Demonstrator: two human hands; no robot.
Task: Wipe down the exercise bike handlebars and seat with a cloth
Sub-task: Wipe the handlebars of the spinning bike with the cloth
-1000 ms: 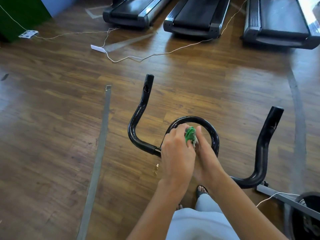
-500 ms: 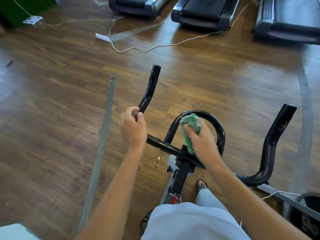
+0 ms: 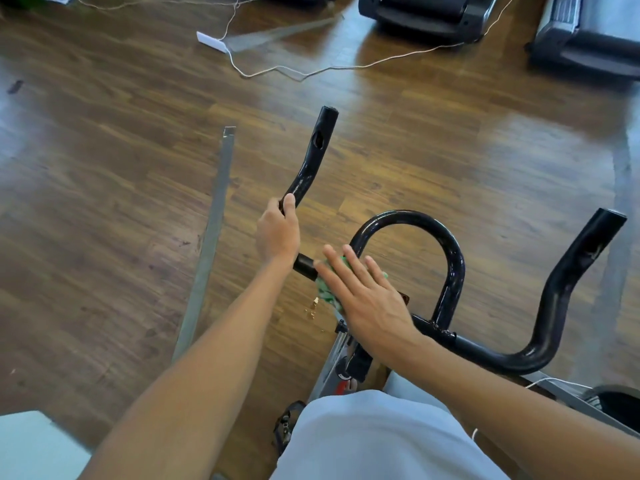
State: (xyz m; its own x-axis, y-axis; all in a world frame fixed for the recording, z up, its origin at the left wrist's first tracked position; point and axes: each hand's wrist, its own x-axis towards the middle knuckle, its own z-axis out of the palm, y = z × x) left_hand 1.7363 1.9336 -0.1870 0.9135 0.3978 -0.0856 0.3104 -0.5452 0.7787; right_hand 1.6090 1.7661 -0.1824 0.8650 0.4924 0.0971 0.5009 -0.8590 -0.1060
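Note:
The bike's glossy black handlebars (image 3: 453, 258) fill the middle: a left horn, a central loop and a right horn. My left hand (image 3: 278, 232) grips the bend of the left horn. My right hand (image 3: 363, 296) lies flat with straight fingers on a green cloth (image 3: 327, 294), pressing it against the crossbar just left of the loop. Most of the cloth is hidden under the palm. The seat is out of view.
Wooden floor all around. Treadmills (image 3: 426, 12) stand at the top, with a white cable (image 3: 311, 69) trailing across the floor. A grey metal strip (image 3: 211, 237) lies to the left. The bike's grey frame (image 3: 332, 362) and a pedal (image 3: 285, 422) sit below the bars.
My left hand left the cloth and took hold of the left horn. My right hand flattened and slid the cloth from the loop down to the left crossbar.

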